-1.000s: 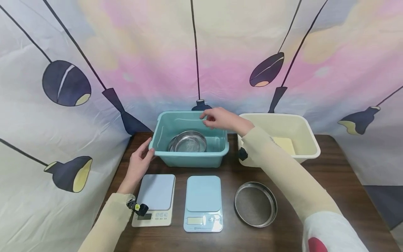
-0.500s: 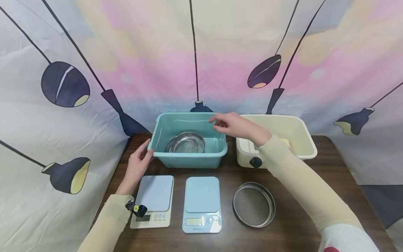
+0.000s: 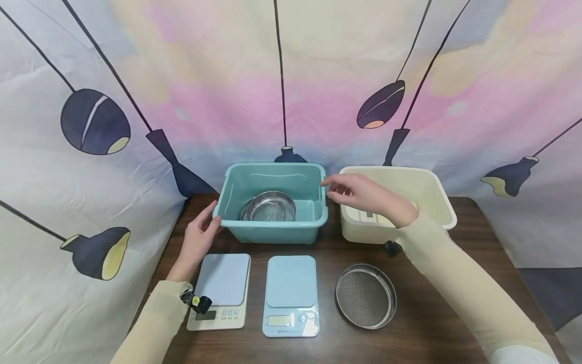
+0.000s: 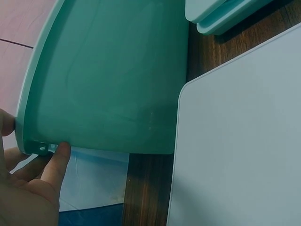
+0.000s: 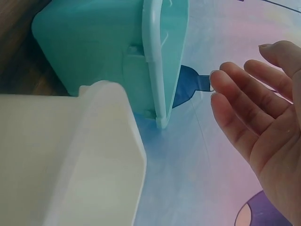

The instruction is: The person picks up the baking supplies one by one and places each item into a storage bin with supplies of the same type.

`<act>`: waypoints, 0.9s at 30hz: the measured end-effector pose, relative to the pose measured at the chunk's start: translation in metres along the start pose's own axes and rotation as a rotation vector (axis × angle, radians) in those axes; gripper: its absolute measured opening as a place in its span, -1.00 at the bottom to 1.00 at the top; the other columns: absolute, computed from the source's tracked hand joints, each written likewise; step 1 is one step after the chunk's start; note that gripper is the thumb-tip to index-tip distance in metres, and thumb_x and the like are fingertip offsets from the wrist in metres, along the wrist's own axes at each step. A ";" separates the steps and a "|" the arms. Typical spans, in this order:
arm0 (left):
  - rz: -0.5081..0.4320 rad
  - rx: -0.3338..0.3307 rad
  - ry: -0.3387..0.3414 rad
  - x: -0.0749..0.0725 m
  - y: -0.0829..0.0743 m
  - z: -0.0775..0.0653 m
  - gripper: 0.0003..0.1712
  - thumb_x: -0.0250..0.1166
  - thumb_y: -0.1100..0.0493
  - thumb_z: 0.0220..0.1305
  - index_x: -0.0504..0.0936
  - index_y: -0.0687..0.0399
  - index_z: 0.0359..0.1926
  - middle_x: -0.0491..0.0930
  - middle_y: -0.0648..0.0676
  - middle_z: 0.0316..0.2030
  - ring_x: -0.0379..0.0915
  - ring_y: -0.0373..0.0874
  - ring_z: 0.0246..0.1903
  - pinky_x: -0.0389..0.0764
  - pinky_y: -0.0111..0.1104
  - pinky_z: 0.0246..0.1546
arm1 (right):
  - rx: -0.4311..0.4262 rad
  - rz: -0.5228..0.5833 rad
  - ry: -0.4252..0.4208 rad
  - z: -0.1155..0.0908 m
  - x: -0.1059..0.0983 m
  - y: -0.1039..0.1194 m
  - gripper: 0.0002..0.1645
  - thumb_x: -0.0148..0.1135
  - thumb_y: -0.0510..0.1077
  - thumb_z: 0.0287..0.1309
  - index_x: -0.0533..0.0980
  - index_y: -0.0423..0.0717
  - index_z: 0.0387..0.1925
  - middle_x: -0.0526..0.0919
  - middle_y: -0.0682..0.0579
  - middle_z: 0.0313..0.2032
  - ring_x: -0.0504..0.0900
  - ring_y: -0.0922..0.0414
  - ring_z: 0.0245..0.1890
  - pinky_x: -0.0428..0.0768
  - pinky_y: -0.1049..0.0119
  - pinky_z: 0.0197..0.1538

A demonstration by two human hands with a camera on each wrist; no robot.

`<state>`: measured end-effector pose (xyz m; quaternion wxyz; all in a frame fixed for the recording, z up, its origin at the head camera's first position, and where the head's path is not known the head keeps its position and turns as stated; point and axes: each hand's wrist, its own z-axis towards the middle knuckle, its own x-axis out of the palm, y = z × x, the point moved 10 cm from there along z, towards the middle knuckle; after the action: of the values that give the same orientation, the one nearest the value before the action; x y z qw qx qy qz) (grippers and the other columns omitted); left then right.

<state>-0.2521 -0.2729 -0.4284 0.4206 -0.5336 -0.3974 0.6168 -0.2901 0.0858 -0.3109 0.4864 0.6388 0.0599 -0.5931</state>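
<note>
My left hand (image 3: pixel 197 242) holds the left end of a teal plastic basin (image 3: pixel 277 233), thumb at the front corner and fingers along the rim; the left wrist view shows that hand (image 4: pixel 35 183) at the rim. Round metal sieves (image 3: pixel 273 207) lie overlapping inside the basin. My right hand (image 3: pixel 370 194) hovers between this basin and a cream basin (image 3: pixel 438 199), fingers loosely bent and nothing held. The right wrist view shows the same hand (image 5: pixel 263 108) apart from both rims. Pale items, partly hidden by the right hand and arm, lie in the cream basin.
Along the front of the dark wooden table (image 3: pixel 427 323) lie a white kitchen scale (image 3: pixel 224 280), a light blue kitchen scale (image 3: pixel 292 280) and another round metal sieve (image 3: pixel 366 296). A printed cloth (image 3: pixel 218 76) hangs behind the basins.
My right hand has moved right, from above the teal basin to the gap beside the cream one. The left hand stays on the teal basin's rim.
</note>
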 end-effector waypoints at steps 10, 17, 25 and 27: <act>0.000 0.017 -0.007 -0.001 -0.002 0.000 -0.39 0.10 0.21 0.61 0.26 0.23 0.57 0.36 0.44 0.42 0.45 0.29 0.26 0.64 -0.62 -0.03 | 0.018 -0.002 -0.027 -0.034 -0.003 -0.009 -0.67 0.22 -0.26 0.45 0.63 -0.19 0.18 0.72 0.10 -0.21 0.65 0.17 -0.21 0.71 0.19 -0.10; -0.006 0.012 -0.008 0.000 0.000 -0.001 -0.39 0.10 0.22 0.62 0.26 0.24 0.57 0.36 0.44 0.42 0.43 0.32 0.26 0.63 -0.63 -0.03 | 0.003 -0.030 -0.054 -0.062 -0.003 -0.012 -0.67 0.27 -0.31 0.38 0.64 -0.24 0.14 0.74 0.11 -0.23 0.68 0.20 -0.27 0.74 0.19 -0.15; -0.005 0.018 -0.009 0.000 -0.001 0.000 -0.39 0.10 0.22 0.61 0.26 0.25 0.56 0.37 0.45 0.40 0.44 0.33 0.25 0.64 -0.62 -0.04 | -0.028 -0.052 -0.104 -0.090 -0.002 -0.015 -0.68 0.32 -0.34 0.32 0.65 -0.21 0.09 0.73 0.15 -0.22 0.65 0.26 -0.26 0.73 0.25 -0.18; -0.002 0.018 -0.010 0.001 -0.001 0.000 -0.40 0.10 0.22 0.61 0.27 0.24 0.56 0.37 0.45 0.40 0.44 0.32 0.25 0.64 -0.62 -0.04 | -0.032 -0.048 -0.117 -0.097 -0.001 -0.016 -0.67 0.33 -0.34 0.31 0.65 -0.19 0.09 0.74 0.13 -0.19 0.65 0.28 -0.26 0.73 0.25 -0.19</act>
<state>-0.2526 -0.2719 -0.4277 0.4240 -0.5261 -0.3946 0.6227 -0.2329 0.1612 -0.3362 0.4849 0.5935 0.0564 -0.6398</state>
